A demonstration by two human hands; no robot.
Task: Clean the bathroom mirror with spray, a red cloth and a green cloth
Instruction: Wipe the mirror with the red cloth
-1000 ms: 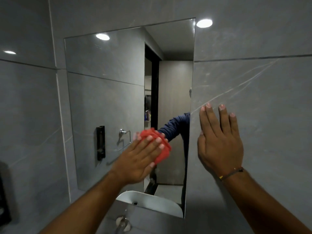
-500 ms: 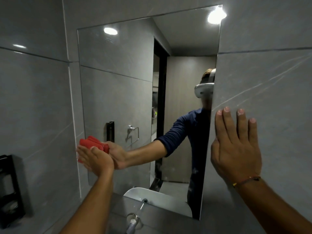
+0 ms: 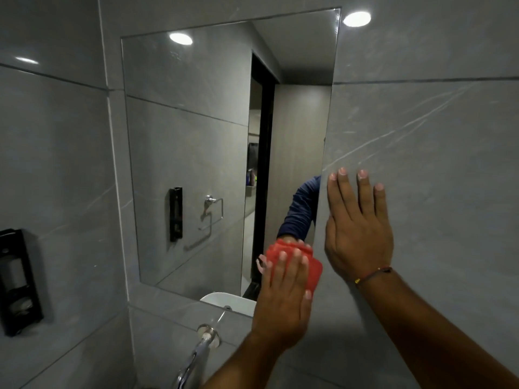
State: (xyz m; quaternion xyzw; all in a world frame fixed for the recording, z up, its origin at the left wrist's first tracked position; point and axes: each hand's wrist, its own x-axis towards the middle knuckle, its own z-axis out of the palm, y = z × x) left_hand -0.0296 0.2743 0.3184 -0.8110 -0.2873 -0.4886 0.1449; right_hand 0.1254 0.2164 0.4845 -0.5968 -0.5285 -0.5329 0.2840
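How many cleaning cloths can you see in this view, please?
1. The red cloth is pressed against the mirror near its lower right corner, under the left hand's straight fingers. No green cloth shows; it may be out of frame.

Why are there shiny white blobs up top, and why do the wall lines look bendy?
Head view: the blobs are lamp glare, one in the mirror, one on the glossy tile beside it, a fainter streak far left. Same head view: the wide lens bows the tile lines, and the room is dim.
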